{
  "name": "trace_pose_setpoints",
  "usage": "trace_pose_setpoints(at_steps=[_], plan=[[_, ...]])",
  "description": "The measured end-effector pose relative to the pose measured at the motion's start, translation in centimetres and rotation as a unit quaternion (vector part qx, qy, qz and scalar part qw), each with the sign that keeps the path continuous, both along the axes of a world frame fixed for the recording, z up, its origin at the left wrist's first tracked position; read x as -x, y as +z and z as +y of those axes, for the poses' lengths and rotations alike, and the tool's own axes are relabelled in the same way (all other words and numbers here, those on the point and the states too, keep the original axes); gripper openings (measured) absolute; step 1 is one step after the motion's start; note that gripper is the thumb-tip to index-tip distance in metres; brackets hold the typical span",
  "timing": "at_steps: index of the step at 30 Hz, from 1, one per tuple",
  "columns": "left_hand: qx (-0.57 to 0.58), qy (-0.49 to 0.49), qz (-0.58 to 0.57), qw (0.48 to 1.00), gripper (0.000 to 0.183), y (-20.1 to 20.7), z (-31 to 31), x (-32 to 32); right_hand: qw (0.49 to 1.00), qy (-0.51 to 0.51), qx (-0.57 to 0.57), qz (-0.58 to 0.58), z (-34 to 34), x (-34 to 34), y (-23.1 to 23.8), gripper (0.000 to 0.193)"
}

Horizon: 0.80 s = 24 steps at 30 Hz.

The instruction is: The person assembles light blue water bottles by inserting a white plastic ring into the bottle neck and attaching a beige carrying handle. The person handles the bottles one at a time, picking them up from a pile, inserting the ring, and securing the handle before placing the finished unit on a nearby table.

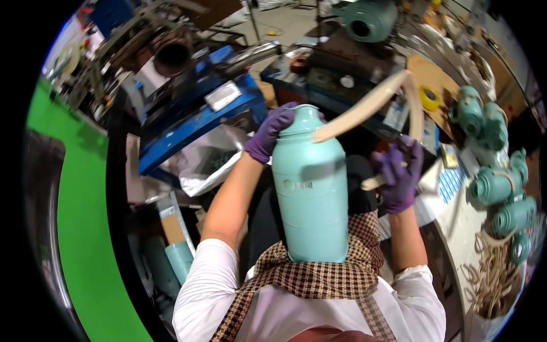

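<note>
A pale teal vacuum flask body (310, 199) stands upright on my lap, its open neck facing away from me. My left hand (272, 132), in a purple glove, is wrapped round the left side of the neck; some fingers are hidden behind it. My right hand (400, 175), also gloved in purple, is closed round a beige flexible strip (364, 111) to the right of the flask. One end of that strip lies against the flask's shoulder, it loops up and over, and a short end sticks out from my fingers.
Several teal flasks (493, 188) and a heap of beige strips (493, 279) are on the right-hand table (453, 228). A roll of yellow tape (429, 98) lies on cardboard. Ahead are a blue metal bench (188, 134) and another teal flask (370, 20). A white bag (211, 157) hangs left.
</note>
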<state>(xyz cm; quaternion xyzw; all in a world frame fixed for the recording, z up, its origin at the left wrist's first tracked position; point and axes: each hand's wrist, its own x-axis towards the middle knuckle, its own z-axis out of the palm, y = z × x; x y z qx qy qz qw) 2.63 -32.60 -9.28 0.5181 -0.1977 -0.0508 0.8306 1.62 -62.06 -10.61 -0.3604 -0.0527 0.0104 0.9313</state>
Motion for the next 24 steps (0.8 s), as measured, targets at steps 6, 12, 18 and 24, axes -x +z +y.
trace_pose_setpoints(at_steps=[6, 12, 18, 24], plan=[[0.033, 0.006, 0.063, 0.997, 0.037, -2.7, 3.7, 2.9, 0.965, 0.235, 0.104, 0.058, 9.8, -0.9, 3.0, 0.054], [0.046, 0.029, 0.038, 0.998, 0.039, -1.6, 4.0, 6.1, 0.923, 0.262, 0.276, -0.051, 12.5, -1.3, 4.5, 0.034], [0.028, 0.026, 0.059, 0.998, 0.051, -1.5, 2.8, 6.1, 0.601, 0.006, 0.320, -0.733, 11.1, 0.0, 3.2, 0.029], [-0.076, 0.160, 0.009, 0.984, 0.048, -3.2, 2.8, 4.7, 0.911, 0.083, 0.309, -0.259, 11.4, -3.3, -2.4, 0.022]])
